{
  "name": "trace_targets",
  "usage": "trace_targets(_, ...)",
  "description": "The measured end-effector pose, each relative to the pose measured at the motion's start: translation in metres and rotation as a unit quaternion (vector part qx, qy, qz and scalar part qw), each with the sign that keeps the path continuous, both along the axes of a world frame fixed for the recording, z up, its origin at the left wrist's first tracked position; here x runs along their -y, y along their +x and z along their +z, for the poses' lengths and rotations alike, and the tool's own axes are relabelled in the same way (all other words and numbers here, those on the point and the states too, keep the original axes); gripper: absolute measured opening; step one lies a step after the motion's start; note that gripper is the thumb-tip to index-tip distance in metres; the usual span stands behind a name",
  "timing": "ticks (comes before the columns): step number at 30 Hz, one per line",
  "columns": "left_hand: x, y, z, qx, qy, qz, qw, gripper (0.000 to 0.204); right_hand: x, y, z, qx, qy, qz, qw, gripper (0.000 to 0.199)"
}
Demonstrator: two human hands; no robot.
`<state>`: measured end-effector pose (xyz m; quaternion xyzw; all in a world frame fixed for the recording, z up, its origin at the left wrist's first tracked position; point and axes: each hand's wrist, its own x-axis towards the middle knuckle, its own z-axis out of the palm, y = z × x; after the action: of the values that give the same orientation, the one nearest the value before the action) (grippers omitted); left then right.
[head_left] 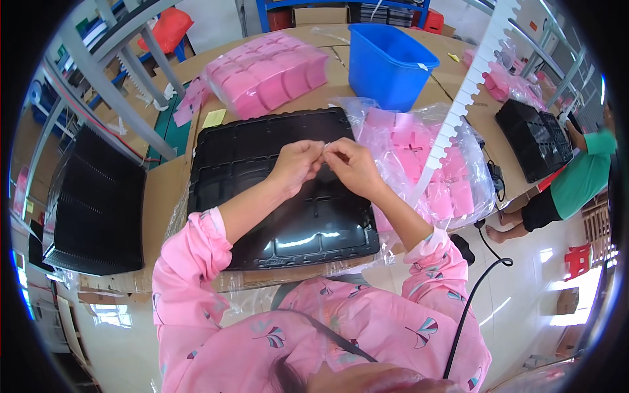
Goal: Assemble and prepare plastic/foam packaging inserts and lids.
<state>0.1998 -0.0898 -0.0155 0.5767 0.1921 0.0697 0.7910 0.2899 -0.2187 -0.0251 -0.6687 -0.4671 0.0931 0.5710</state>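
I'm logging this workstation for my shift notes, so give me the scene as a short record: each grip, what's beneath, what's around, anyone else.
Left grip: fingertips pinched at a small pale thing, too small to identify
Right grip: pinched at the same spot
Beneath: black plastic tray on a brown tabletop
Beyond tray: pink bundle, blue bin
Right of tray: pink pieces in clear plastic, white toothed strip crossing the view
Other person: green top, far right
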Motion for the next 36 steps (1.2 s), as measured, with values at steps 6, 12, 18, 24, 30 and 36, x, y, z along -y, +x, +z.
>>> trace_targets(6, 0.012, 0.121, 0.053, 0.087, 0.065, -0.035, 0.993, 0.017, 0.065, 0.045, -0.004, -0.070, 0.095, -0.111, 0.987, 0.022)
trace_targets(12, 0.001, 0.275, 0.106, 0.119, 0.089, 0.031, 0.988, 0.015, 0.117, 0.061, -0.013, 0.022, 0.001, -0.243, 0.970, 0.021)
trace_targets(18, -0.045, 0.381, 0.084, 0.160, -0.116, -0.088, 0.976, 0.049, 0.138, 0.073, -0.021, 0.095, -0.056, -0.253, 0.961, 0.019)
trace_targets(24, -0.019, 0.349, 0.101, 0.096, 0.005, -0.055, 0.994, 0.101, 0.161, 0.088, -0.031, 0.144, -0.096, -0.267, 0.948, 0.013)
trace_targets(30, -0.012, 0.313, 0.064, 0.165, 0.065, -0.012, 0.984, 0.087, 0.164, 0.111, -0.041, 0.145, -0.224, -0.234, 0.935, 0.012)
trace_targets(36, 0.042, 0.184, 0.065, 0.133, -0.005, -0.057, 0.989, 0.075, 0.123, 0.124, -0.044, 0.113, -0.429, -0.201, 0.873, 0.020)
